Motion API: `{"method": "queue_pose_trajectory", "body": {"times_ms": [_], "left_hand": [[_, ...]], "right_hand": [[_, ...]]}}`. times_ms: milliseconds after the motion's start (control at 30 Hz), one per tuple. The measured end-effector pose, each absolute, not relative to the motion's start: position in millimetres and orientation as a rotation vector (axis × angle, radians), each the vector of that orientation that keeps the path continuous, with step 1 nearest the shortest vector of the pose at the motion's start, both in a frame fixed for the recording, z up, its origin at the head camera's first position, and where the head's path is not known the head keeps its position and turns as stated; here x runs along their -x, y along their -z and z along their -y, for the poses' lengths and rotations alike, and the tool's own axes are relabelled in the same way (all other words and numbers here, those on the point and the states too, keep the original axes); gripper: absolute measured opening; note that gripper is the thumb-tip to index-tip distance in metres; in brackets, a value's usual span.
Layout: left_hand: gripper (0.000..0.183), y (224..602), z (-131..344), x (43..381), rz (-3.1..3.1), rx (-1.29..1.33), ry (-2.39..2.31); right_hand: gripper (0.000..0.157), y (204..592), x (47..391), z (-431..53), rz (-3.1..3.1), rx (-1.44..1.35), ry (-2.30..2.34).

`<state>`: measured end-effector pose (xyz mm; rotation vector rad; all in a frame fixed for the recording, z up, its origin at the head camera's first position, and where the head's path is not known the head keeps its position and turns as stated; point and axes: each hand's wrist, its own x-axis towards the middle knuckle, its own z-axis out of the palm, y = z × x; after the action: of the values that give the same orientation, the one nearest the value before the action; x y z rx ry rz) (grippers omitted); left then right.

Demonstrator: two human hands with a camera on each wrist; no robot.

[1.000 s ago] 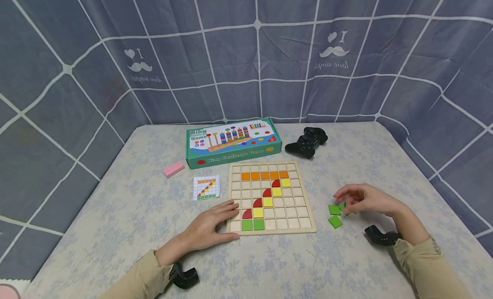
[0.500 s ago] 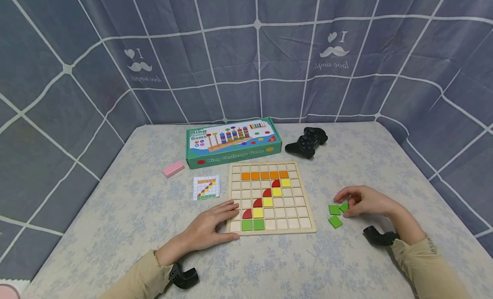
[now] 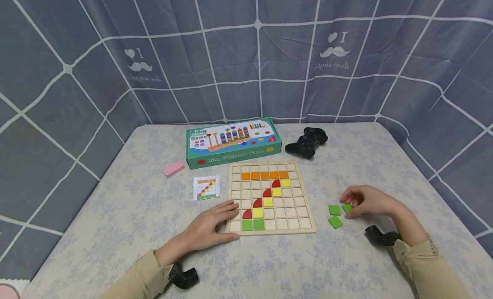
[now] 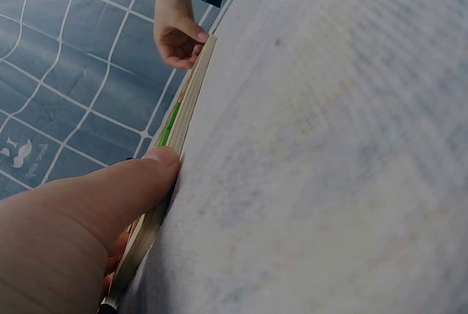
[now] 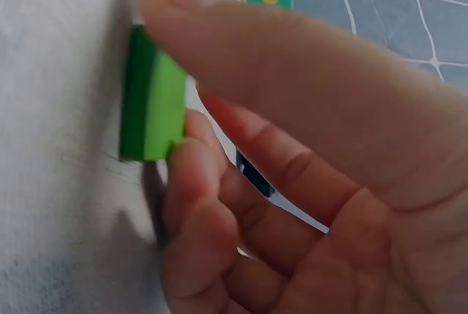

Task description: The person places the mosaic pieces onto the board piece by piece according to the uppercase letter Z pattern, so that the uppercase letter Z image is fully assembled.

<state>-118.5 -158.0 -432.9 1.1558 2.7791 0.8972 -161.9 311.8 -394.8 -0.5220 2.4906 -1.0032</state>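
A square wooden grid board [image 3: 288, 212] lies mid-table, with orange squares, red quarter-round pieces, yellow squares and two green squares set in its cells. My left hand [image 3: 208, 228] rests at its lower left corner, fingers straight over the left edge; in the left wrist view the thumb [image 4: 142, 175] touches the board's side. Right of the board, my right hand [image 3: 371, 201] pinches a green square tile [image 3: 347, 208] at the tabletop. The right wrist view has this green tile [image 5: 161, 109] between thumb and curled fingers. Two more green tiles [image 3: 334, 210] lie just left of it.
A pattern card [image 3: 206, 188] lies left of the board, and a pink block [image 3: 173, 169] sits beyond it. Behind the board stand a green ring game box [image 3: 235, 142] and a black game controller [image 3: 307, 142]. A grid-patterned curtain [image 3: 246, 55] surrounds the table.
The right hand has shifted slightly right, drawing one green tile away from the other two. The left hand and the board have stayed put.
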Motion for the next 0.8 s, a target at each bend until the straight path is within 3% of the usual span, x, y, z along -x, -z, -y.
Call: {"method": "queue_pose_trajectory", "body": {"times_ms": [500, 800], "left_hand": [[0.066, 433, 158, 118, -2.779, -1.164, -0.894], [0.067, 432, 158, 118, -2.775, -1.162, -0.907]], "right_hand": [[0.026, 394, 166, -306, -2.3, 0.614, 1.126], [0.014, 381, 169, -246, -2.226, 0.773, 1.212]]}}
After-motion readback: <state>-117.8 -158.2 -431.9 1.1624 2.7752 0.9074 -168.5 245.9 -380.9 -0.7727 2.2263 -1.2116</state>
